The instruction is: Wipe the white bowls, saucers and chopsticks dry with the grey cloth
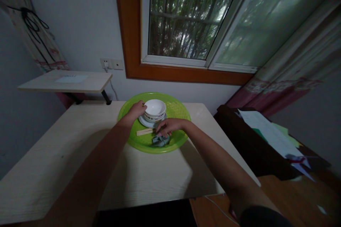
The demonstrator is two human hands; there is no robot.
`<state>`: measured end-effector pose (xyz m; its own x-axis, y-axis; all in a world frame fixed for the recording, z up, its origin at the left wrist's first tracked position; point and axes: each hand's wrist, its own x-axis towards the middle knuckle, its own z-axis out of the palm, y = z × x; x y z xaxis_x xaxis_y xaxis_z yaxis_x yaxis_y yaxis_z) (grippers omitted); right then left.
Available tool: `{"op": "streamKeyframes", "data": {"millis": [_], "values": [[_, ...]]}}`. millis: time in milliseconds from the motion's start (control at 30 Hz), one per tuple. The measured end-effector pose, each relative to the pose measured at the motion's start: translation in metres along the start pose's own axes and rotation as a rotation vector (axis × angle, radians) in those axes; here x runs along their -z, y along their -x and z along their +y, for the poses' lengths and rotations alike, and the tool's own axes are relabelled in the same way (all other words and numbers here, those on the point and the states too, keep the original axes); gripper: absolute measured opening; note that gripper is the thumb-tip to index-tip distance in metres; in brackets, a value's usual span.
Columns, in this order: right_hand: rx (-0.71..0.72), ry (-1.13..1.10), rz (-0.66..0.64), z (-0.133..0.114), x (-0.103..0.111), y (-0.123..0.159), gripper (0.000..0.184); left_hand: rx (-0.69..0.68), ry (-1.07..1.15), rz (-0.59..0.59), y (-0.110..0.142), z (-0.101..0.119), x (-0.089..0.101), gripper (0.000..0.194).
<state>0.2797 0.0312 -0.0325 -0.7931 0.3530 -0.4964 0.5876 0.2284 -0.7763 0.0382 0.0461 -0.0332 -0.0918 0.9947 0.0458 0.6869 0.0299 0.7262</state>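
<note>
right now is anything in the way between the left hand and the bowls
Nothing visible: the left hand is right at the left edge of the bowls. The chopsticks and cloth lie nearer the person, clear of that gap.

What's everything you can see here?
Wooden table: one, pale, centre
Round plastic tray: one, green, on table
Round plate: one, whitish, in tray
Round stacked bowls: several, white, on plate
Wooden chopsticks: count unclear, pale, in tray
Crumpled cloth: one, greyish, in tray
Rectangular shelf: one, pale, table's left
Wall sockets: two, white, behind table
Glass window: one, brown frame, above
Fabric curtains: two, cream and pink, both sides
Boxy furniture: one, dark brown, right
Papers: several, mostly white, shelf and furniture
Floor: one, brown, below
Left hand: one, bare, at bowls
Right hand: one, bare, at cloth
</note>
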Motion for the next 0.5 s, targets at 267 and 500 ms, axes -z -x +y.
{"op": "streamKeyframes", "data": {"millis": [267, 500], "values": [[-0.136, 0.082, -0.141, -0.0017, -0.0054, -0.0049, 0.059, -0.007, -0.031, 0.001, 0.0044, 0.0043, 0.0038, 0.025], [-0.101, 0.208, -0.123, -0.0031, -0.0050, -0.0033, 0.021, -0.039, -0.017, 0.008, 0.0049, 0.0031, 0.0030, 0.022]]}}
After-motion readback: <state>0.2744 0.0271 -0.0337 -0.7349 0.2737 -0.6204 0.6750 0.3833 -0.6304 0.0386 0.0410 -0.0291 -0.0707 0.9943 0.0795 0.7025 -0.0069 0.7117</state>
